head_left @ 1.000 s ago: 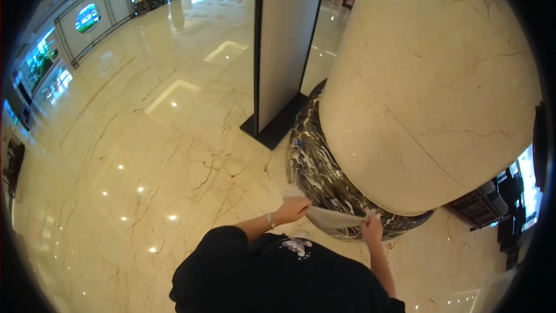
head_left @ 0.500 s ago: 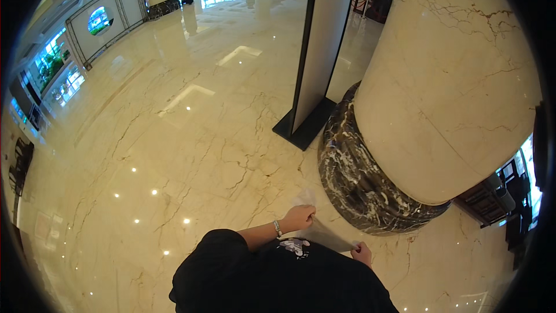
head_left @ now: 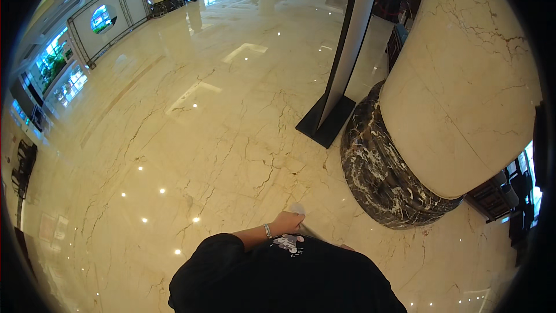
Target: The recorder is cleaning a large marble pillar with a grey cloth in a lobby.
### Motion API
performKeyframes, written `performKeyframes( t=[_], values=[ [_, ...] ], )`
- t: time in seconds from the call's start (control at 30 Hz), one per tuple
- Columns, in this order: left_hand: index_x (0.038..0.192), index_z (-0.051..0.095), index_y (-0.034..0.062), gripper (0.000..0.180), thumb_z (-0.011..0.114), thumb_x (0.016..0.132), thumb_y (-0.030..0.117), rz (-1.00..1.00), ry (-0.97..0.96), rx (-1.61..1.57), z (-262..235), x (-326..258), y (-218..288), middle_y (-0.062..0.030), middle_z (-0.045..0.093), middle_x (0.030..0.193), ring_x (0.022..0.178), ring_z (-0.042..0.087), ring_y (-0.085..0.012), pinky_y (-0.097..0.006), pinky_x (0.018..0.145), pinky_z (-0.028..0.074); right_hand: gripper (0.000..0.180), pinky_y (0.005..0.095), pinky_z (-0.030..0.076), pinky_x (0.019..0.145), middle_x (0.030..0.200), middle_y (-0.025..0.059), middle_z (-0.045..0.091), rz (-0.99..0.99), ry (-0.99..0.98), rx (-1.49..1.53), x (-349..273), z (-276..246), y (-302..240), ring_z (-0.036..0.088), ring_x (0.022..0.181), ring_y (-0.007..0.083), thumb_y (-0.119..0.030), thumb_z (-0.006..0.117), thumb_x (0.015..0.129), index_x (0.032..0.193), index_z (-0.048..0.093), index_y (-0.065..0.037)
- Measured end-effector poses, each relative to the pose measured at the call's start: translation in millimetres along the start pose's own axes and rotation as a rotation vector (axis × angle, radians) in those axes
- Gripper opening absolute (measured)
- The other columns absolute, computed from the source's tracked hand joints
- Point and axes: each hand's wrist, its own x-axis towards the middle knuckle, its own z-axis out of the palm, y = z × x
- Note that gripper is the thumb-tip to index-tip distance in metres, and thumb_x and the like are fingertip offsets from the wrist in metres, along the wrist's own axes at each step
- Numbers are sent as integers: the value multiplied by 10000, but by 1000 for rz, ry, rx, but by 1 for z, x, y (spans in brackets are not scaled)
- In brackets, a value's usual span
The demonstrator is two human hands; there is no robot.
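My left hand (head_left: pixel 288 221), with a bracelet at its wrist, is closed in front of my black shirt (head_left: pixel 278 284). Its fingers grip a thin translucent plastic sheet (head_left: pixel 296 208), and a pale, crumpled end pokes out above the fist. Whether the sheet is a bag I cannot tell. A narrow strip of it runs from the fist down toward the right, along the shirt's edge. Only a sliver of my right hand (head_left: pixel 346 247) shows at the end of that strip. Its fingers are hidden behind the shirt.
A thick cream marble column (head_left: pixel 457 93) with a dark veined base (head_left: pixel 382 179) stands close on my right. Beside it is a tall panel stand (head_left: pixel 344 52) on a flat black foot (head_left: pixel 325 120). Glossy marble floor (head_left: pixel 202 139) stretches ahead. Dark wooden furniture (head_left: pixel 492 197) stands at the far right.
My left hand has shifted slightly left and down toward my body. My right hand has drawn back, almost out of sight, and less of the sheet shows. Column and stand now appear farther right.
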Motion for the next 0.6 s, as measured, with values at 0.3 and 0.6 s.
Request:
performKeyframes(
  t=[0.3,0.6],
  values=[
    [864,513,52,158,465,744,143,15,11,-7,-16,-10,-17,-150,587,664,639,594,-313,-436,520,439,213,351,472,712,859,136,635,23,177,148,-11,23,-11,610,826,282,-173,605,729,890,567,-39],
    [869,517,47,185,510,716,150,-11,-190,-41,-6,-16,-23,-152,605,726,687,602,-315,-438,572,461,249,357,482,671,807,149,632,18,240,86,-28,14,-5,618,776,288,-155,602,688,901,565,-32]
  ],
)
